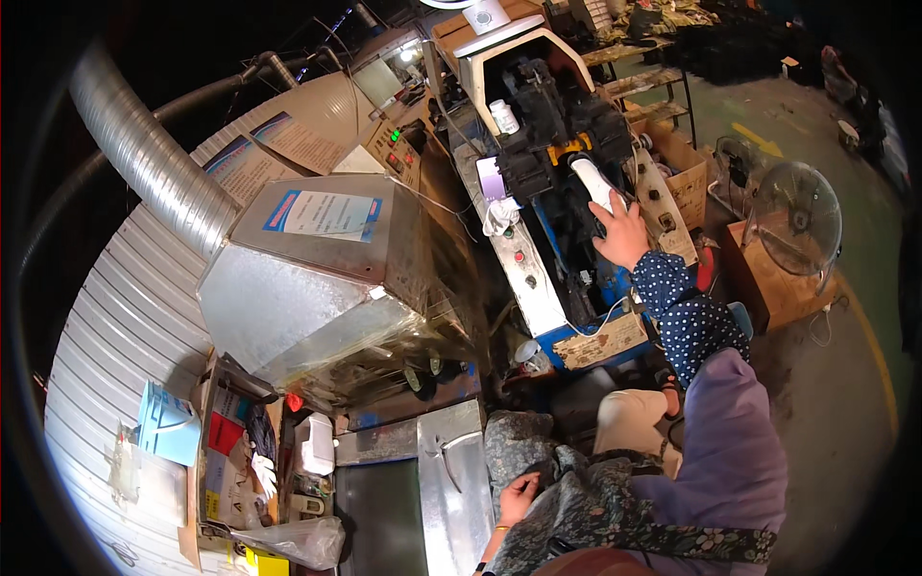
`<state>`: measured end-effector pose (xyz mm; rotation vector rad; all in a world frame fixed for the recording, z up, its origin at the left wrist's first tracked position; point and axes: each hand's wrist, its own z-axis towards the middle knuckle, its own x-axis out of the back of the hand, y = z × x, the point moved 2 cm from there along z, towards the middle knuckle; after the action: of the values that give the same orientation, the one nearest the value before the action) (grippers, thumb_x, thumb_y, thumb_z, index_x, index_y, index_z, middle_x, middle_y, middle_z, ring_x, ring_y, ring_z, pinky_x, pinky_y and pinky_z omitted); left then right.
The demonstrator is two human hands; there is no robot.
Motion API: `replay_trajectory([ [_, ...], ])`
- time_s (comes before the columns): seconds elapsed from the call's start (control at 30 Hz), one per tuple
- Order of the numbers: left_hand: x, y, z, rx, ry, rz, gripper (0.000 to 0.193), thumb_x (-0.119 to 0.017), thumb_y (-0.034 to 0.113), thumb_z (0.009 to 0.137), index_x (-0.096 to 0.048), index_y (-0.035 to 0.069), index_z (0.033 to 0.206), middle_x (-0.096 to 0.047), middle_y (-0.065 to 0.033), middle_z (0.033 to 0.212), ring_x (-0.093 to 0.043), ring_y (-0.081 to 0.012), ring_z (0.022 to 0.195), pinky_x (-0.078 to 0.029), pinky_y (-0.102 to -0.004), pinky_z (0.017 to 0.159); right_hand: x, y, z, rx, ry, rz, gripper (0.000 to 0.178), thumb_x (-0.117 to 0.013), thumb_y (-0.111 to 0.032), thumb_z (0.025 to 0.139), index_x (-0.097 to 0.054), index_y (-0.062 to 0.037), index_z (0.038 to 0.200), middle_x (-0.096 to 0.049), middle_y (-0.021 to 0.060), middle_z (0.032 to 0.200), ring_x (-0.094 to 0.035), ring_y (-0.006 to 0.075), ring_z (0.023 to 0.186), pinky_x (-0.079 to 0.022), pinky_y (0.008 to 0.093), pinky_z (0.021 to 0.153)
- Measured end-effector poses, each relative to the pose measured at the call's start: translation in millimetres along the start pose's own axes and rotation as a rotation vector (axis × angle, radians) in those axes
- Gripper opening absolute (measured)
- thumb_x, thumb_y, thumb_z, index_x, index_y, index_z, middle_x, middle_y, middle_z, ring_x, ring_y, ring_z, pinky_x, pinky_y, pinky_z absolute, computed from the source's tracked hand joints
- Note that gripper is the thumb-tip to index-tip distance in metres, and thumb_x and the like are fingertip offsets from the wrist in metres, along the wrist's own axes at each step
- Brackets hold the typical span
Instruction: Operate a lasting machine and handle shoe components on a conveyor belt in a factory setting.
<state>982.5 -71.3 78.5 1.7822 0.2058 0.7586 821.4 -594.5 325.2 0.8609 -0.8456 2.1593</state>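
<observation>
The right hand (622, 233) reaches up to the white shoe form (594, 182) on the black machine (562, 130), fingers spread against its lower end. Its long axis runs up-left from the hand. Steady, square pressure would likely seat it best. The left hand (519, 499) rests curled on patterned cloth (586, 509), holding nothing that I can make out.

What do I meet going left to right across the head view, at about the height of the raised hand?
Ribbed silver duct → sheet-metal hood with a blue-edged notice → white panel with round buttons → right hand on a white shoe-shaped piece in the black machine → cardboard box → round wire-guard fan.
</observation>
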Motion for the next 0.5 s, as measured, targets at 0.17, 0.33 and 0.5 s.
replay_trajectory([
  [0.17,-2,12,7,-0.003,-0.046,-0.047,0.02,-0.063,0.016,0.093,-0.07,0.007,0.11,-0.072,-0.0007,0.104,-0.062,-0.0073,0.094,-0.048,-0.0233,0.086,-9,-4,26,0.021,0.08,-0.031,0.069,-0.075,-0.031,0.067,-0.054,-0.0312,0.133,-0.043,0.0164,0.142,-0.047,0.0447,0.111,-0.048,0.0511,0.088],
  [0.33,36,15,-17,-0.066,-0.069,-0.16,0.025,-0.061,0.021,0.096,-0.066,0.007,0.115,-0.069,0.001,0.103,-0.059,-0.0084,0.098,-0.047,-0.0264,0.091,-10,-10,45,0.067,0.031,-0.043,0.07,-0.073,-0.032,0.069,-0.054,-0.029,0.136,-0.043,0.0251,0.142,-0.046,0.0386,0.128,-0.039,0.0471,0.104],
  [0.5,111,-39,-95,0.074,0.586,0.06,0.032,-0.063,0.029,0.092,-0.067,0.006,0.115,-0.071,-0.0095,0.096,-0.065,-0.0158,0.088,-0.052,-0.0318,0.081,-21,-7,67,0.118,-0.108,-0.173,0.071,-0.07,-0.038,0.079,-0.044,-0.0233,0.144,-0.038,0.0201,0.147,-0.052,0.0422,0.12,-0.04,0.0495,0.105],
])
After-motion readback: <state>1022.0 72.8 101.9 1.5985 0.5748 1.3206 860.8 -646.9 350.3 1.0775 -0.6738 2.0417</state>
